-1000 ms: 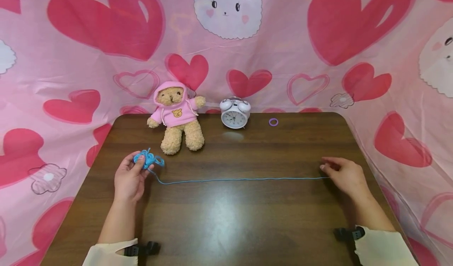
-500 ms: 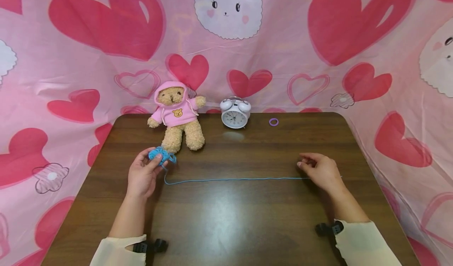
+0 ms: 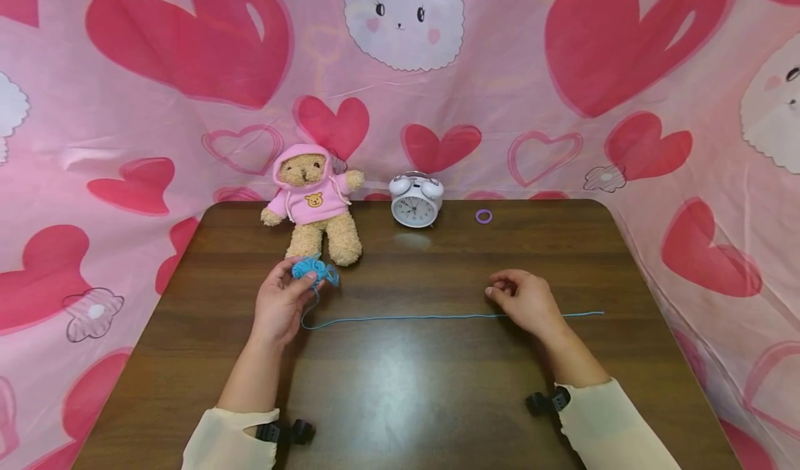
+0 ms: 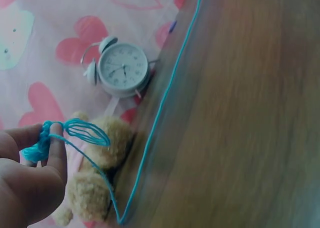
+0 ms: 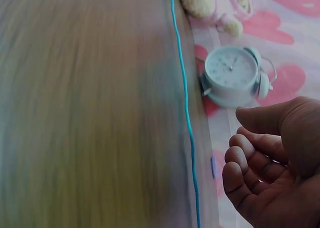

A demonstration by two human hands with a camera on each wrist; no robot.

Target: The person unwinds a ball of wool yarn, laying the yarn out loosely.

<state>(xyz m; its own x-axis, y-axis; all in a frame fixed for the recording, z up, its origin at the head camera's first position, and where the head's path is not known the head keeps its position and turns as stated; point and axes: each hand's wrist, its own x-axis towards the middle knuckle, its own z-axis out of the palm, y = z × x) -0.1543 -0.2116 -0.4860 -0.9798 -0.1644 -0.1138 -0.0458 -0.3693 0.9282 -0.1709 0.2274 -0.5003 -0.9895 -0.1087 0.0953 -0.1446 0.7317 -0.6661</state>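
My left hand (image 3: pixel 281 307) pinches a small bundle of blue yarn (image 3: pixel 309 270) between thumb and fingers, in front of the teddy bear's feet. Loose loops (image 4: pixel 90 131) stick out past the thumb in the left wrist view. From the bundle one strand (image 3: pixel 406 317) drops to the table and runs nearly straight to the right, ending in a free tail (image 3: pixel 587 313). My right hand (image 3: pixel 528 300) hovers over that strand, covering part of it. Its fingers are loosely curled with nothing between them, and in the right wrist view the strand lies apart from the fingertips (image 5: pixel 232 170).
A teddy bear (image 3: pixel 312 199) in a pink hoodie sits at the back left of the brown wooden table (image 3: pixel 400 400). Right of it stand a white twin-bell alarm clock (image 3: pixel 415 203) and a purple ring (image 3: pixel 484 216). A pink heart-patterned cloth (image 3: pixel 487 88) hangs behind.
My left hand has moved right with the yarn bundle. The right hand has let go of the strand's end and moved left along it, uncovering the tail; the strand stays put.
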